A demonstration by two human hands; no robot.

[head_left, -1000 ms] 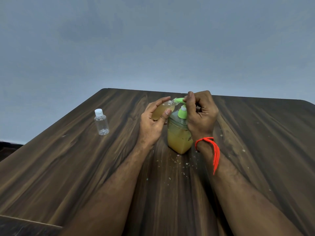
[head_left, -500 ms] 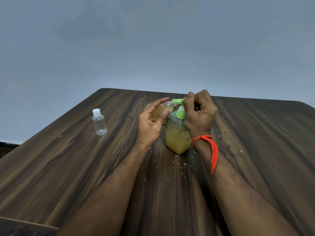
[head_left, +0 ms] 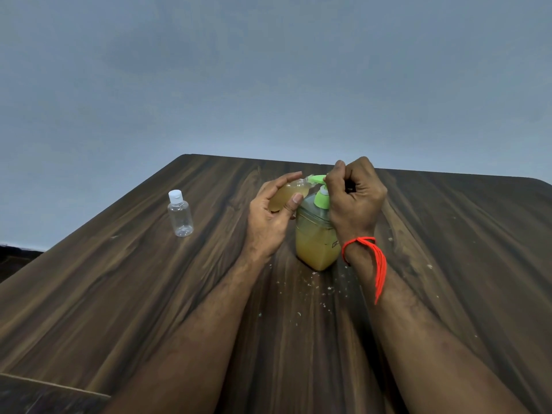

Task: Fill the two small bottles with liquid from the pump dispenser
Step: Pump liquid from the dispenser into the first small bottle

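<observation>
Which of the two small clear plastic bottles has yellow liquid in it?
The small clear plastic bottle tilted in the left hand at the green pump spout. The white-capped bottle standing alone on the table looks empty.

My bench (head_left: 125,294) is dark brown wood-grain, its streaks running away from me toward a rounded far corner. Small pale crumbs (head_left: 324,289) lie scattered across the middle of it, with a few more out to the right. An orange thread (head_left: 377,264) circles my right wrist, loose ends hanging down. Behind the bench stands a plain grey-blue wall (head_left: 268,79).
</observation>
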